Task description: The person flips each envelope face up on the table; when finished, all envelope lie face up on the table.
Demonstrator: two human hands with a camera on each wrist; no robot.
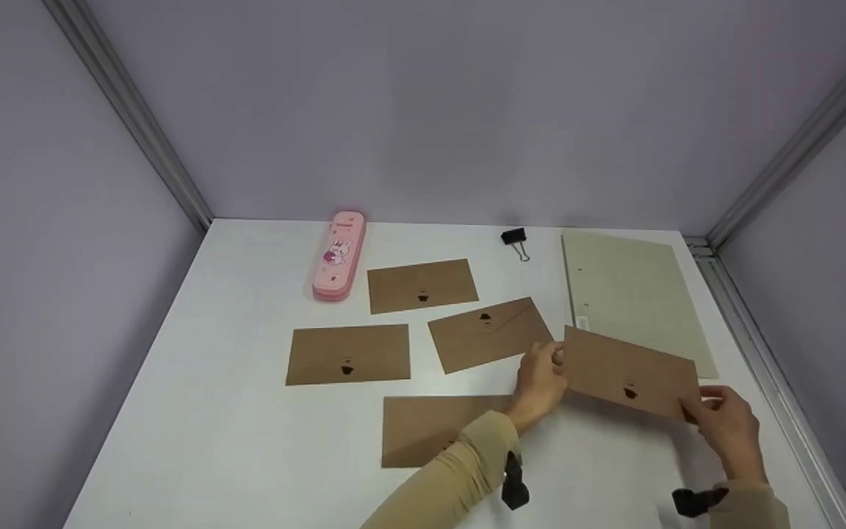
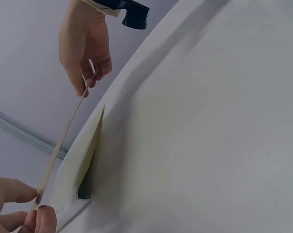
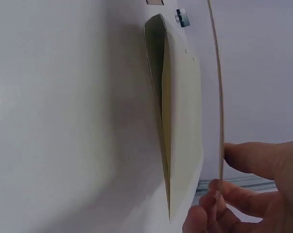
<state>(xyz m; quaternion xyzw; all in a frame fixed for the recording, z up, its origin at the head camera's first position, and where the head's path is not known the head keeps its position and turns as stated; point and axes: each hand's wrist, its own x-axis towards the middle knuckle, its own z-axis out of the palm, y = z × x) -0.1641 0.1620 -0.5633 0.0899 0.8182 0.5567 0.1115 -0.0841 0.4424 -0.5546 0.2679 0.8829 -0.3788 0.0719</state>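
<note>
A brown envelope (image 1: 628, 371) with a small dark print is held above the table, tilted, by both hands. My left hand (image 1: 540, 378) pinches its left edge; my right hand (image 1: 728, 426) pinches its lower right corner. Both wrist views show the envelope edge-on, with the left hand (image 2: 20, 206) and the right hand (image 3: 253, 189) each gripping it between thumb and fingers. Just behind it lies a pale green folder (image 1: 628, 294), partly covered by the envelope. In the right wrist view the folder (image 3: 185, 111) gapes slightly along one side.
Several more brown envelopes lie on the white table (image 1: 232, 441): one envelope (image 1: 489, 334) beside my left hand, another envelope (image 1: 430, 433) partly under the left forearm. A pink pencil case (image 1: 340, 253) and a black binder clip (image 1: 514, 236) are farther back. Grey walls enclose the table.
</note>
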